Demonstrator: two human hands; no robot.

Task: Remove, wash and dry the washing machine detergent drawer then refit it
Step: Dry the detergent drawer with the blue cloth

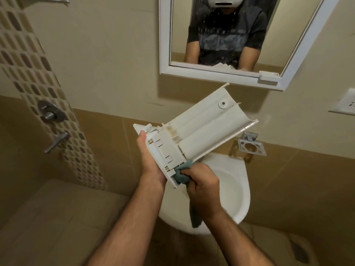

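Observation:
The white detergent drawer (pixel 199 129) is held up over the white basin (pixel 236 189), turned underside toward me and slanting up to the right. My left hand (pixel 150 160) grips its front panel end from the left, thumb on the upper edge. My right hand (pixel 201 185) clutches a grey-blue cloth (pixel 182 175) and presses it against the drawer's lower corner. A tail of the cloth hangs down below my right wrist.
A white-framed mirror (pixel 165 41) hangs on the wall above the basin and reflects a person. A metal holder (pixel 251 145) is fixed to the wall at the right. Shower valves (pixel 51 114) sit on the patterned tile strip at the left. A wall socket (pixel 345 104) is at far right.

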